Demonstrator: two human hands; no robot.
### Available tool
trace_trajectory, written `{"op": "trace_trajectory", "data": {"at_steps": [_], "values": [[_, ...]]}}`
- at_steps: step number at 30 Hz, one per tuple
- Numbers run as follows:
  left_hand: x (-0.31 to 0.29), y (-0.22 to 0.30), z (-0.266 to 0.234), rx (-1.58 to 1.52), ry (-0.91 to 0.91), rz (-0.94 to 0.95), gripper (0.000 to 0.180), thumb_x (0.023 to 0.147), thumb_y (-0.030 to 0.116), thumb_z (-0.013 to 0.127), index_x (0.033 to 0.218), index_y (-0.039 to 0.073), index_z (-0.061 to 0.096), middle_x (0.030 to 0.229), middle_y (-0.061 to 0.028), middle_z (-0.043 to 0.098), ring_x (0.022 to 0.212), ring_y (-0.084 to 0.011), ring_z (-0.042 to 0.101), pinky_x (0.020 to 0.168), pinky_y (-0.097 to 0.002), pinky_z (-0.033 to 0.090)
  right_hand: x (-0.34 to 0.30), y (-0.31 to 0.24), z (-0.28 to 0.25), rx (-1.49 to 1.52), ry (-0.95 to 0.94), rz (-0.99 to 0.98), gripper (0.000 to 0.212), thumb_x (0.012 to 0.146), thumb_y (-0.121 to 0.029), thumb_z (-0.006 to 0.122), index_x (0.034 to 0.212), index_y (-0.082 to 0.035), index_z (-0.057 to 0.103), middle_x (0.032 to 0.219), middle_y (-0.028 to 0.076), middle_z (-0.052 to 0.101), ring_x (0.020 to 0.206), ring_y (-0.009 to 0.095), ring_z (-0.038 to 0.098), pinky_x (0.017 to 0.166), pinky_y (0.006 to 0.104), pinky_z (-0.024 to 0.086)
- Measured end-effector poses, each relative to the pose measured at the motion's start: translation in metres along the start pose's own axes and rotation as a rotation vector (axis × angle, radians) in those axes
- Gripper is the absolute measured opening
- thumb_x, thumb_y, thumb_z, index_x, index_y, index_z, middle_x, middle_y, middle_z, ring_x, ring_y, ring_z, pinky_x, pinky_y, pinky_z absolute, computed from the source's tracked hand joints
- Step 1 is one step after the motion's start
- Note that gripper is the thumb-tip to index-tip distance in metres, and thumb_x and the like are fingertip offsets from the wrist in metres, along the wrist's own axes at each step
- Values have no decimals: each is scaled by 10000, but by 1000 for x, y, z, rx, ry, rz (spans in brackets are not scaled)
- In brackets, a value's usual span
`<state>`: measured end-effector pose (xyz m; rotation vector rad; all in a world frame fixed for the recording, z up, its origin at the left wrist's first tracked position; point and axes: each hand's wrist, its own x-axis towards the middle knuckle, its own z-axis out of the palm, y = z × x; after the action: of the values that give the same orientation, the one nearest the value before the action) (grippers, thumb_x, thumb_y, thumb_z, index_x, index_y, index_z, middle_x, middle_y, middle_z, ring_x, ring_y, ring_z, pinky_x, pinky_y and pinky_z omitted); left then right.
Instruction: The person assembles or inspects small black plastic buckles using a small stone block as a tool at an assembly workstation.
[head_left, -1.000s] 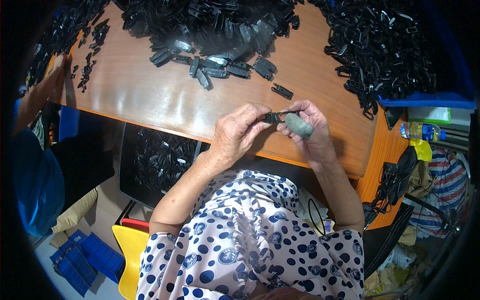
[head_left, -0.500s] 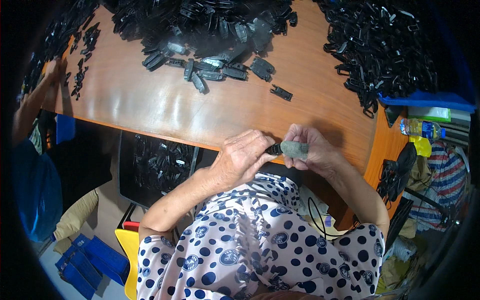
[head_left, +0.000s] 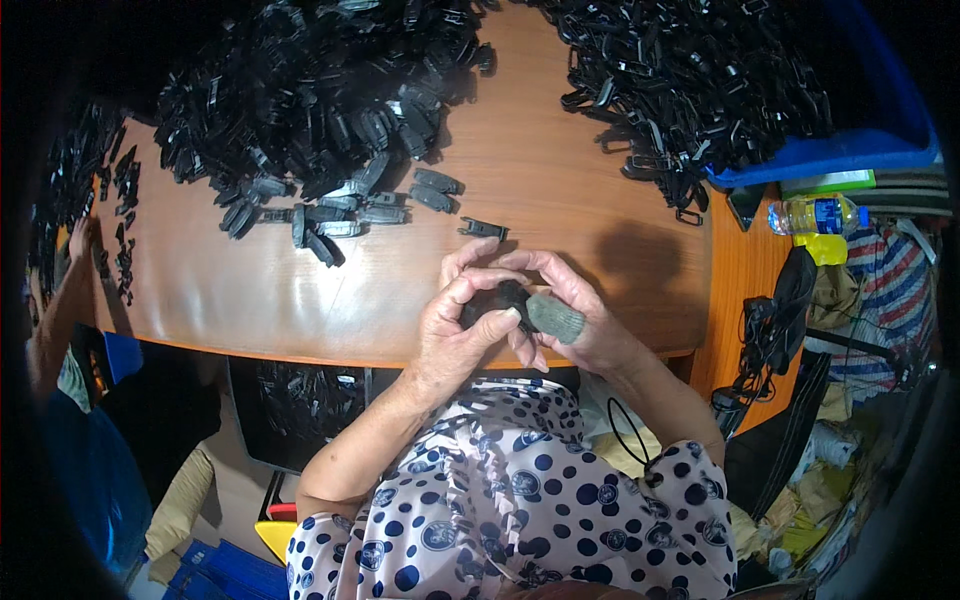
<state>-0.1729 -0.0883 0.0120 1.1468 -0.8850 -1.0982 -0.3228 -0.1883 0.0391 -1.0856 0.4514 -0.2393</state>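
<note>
left hand neared right hand, partly hiding black piece.

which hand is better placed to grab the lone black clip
Probably the left hand: its fingertips look closest to the lone black clip, though it holds a dark piece. The right hand sits farther off.

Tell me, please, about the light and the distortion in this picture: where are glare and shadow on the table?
Head view: pale glare on the table, left of the hands; head view: dark shadow beyond the right hand, to its right; head view: black corners, table's front edge curved; head view: black piece too dark for detail.
</note>
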Motion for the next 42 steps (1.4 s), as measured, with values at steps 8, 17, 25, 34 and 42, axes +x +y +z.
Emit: {"op": "trace_trajectory", "data": {"at_steps": [8,17,25,34,42], "values": [[25,-4,7,-118,37,-90,114,888,95,622,955,16,576,1084,-55,589,881,-110,578,754,-289,498,-8,-18,-47,-441,196,40,434,929,-94,548,1330,-18,402,1000,92,585,903,185,602,773,312,519],[71,28,-15,1560,-363,354,210,825,13,543,1028,15,594,886,-128,558,795,-277,648,644,-372,533,7,-58,-141,-1915,470,-275,129,822,-13,557,948,-3,533,900,141,516,922,311,561,733,435,507],[53,22,-37,1239,-233,140,138,823,60,599,941,27,535,949,-161,627,791,-382,637,679,-433,515,13,-57,-117,-695,644,-163,290,869,-57,608,1134,-47,490,920,74,583,682,143,594,545,251,468],[0,-6,-46,506,57,-23,315,805,90,705,1093,11,606,1013,-131,629,938,-261,629,823,-334,499,15,-9,-27,-174,192,-39,304,845,-120,687,1084,-65,507,846,69,636,675,85,606,526,189,438],[-15,0,-39,819,71,162,315,753,101,743,1038,31,626,949,-130,639,847,-288,650,721,-348,527,18,29,15,123,265,24,155,874,16,568,995,-35,486,885,148,614,777,197,639,673,256,513]]}}
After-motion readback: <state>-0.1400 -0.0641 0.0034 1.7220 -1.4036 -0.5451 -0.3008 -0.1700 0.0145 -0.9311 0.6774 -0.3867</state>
